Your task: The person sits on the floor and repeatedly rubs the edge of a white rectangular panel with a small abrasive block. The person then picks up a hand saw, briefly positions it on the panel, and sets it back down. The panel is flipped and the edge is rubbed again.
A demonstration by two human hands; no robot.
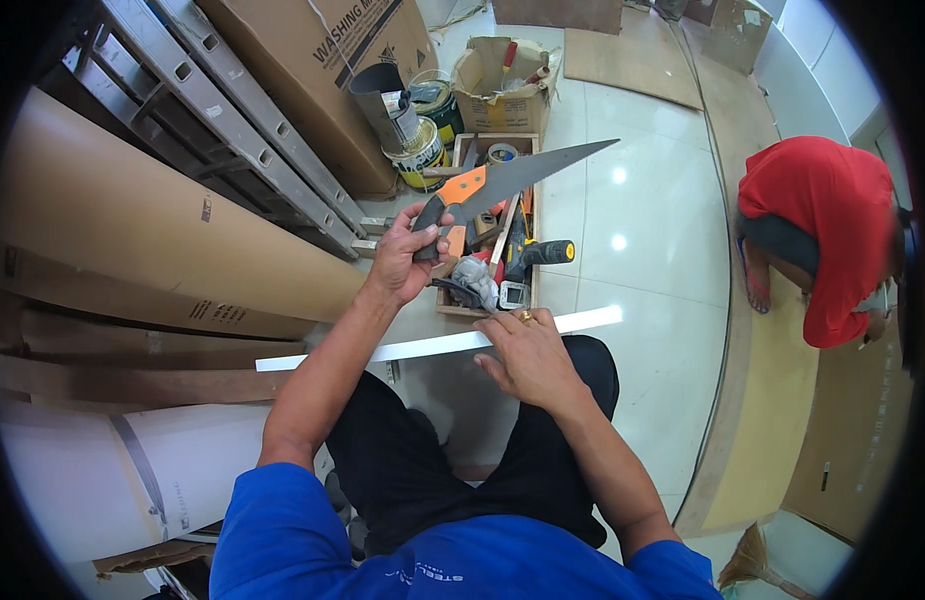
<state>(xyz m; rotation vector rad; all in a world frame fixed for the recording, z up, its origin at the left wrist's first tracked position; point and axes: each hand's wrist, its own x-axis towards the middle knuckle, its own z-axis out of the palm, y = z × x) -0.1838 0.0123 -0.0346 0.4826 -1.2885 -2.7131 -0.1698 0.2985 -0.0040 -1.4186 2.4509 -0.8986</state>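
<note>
My left hand is closed round the black-and-orange handle of a handsaw, raised with its dark blade slanting up to the right. A narrow white strip lies across in front of my knees, passing by my left forearm. Over its right half rests my right hand, fingers on the far side and thumb on the near side, gripping it. Just beyond the hands stands a wooden toolbox holding a yellow-and-black power drill, a tape roll and a crumpled grey cloth.
An aluminium ladder, large brown carton and rolled cardboard line the left. Paint cans and an open carton stand beyond the toolbox. A person in red crouches at right beside board sheets on the tiled floor.
</note>
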